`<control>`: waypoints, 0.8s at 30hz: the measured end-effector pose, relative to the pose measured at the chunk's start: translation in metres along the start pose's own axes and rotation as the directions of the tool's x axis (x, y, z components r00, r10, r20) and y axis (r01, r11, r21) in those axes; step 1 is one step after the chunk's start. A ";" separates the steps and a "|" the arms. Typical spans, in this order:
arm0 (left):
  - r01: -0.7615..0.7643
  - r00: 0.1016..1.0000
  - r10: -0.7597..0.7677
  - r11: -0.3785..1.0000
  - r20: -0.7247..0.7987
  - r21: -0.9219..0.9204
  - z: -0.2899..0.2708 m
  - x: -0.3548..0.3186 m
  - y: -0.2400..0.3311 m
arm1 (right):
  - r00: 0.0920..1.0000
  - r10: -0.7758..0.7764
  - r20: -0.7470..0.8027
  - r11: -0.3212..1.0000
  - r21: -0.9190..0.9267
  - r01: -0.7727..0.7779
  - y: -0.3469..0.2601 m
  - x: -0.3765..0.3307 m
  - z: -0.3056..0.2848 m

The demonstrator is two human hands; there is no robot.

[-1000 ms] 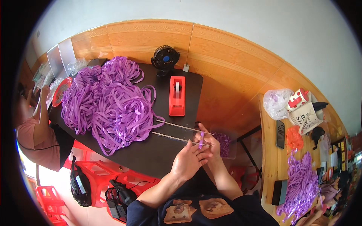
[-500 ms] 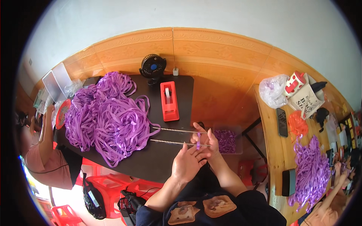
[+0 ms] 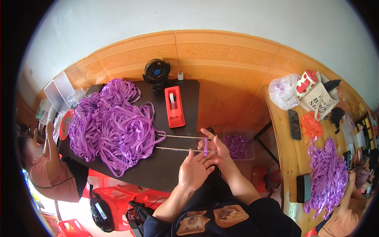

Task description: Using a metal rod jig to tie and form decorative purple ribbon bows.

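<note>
Purple ribbon (image 3: 205, 147), one short piece of it, is bridging two thin twisted rods near their right-hand ends, and I'm following it from afar through the head view, the only one I'm getting. The upper rod (image 3: 185, 137) and the lower rod (image 3: 181, 149) are running almost side by side toward the big purple heap (image 3: 126, 130) on the dark table (image 3: 162, 168). One loop from that heap is lying close to the upper rod's far end; I'm not managing to tell whether they're touching.

Over the last second, my whole picture is mostly sliding: the red tape dispenser (image 3: 175, 114) and the black fan (image 3: 156, 72) are sitting further left and lower, which I'm reading as the head turning. The ribbon is keeping nearly the same place along the rods, and both hands are holding nearly the same pose, so I'm judging that the handwork is barely advancing.

The left hand (image 3: 194, 172) is showing its palm, fingers loosely spread, thumb standing apart beside the lower rod; I'm not seeing it pinch anything. The right hand (image 3: 222, 153) is lying behind the rod ends; whether it's pinching ribbon or rods, I cannot tell.
</note>
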State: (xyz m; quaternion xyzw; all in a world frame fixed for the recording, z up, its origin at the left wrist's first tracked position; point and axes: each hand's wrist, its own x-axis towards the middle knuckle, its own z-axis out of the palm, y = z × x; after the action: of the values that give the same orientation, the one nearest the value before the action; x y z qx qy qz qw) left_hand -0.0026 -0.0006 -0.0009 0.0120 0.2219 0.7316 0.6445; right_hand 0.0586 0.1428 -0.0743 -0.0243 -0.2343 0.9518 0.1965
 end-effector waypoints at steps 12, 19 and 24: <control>-0.008 1.000 0.008 1.000 0.028 -0.006 -0.003 -0.001 -0.001 | 0.997 -0.022 -0.075 0.998 -0.067 0.017 0.020 0.007 -0.056; -0.006 1.000 0.006 1.000 0.010 0.001 -0.003 -0.002 -0.002 | 0.977 -0.027 0.212 0.991 0.136 -0.002 0.007 -0.002 -0.025; -0.028 1.000 0.026 0.986 0.013 0.167 -0.008 0.004 -0.005 | 0.999 -0.003 0.043 1.000 0.007 0.002 -0.002 0.013 -0.016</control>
State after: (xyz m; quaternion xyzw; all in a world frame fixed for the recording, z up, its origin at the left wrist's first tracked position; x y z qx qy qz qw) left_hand -0.0015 0.0012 -0.0107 0.0728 0.2790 0.7189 0.6324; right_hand 0.0491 0.1560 -0.0867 -0.0026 -0.2352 0.9527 0.1927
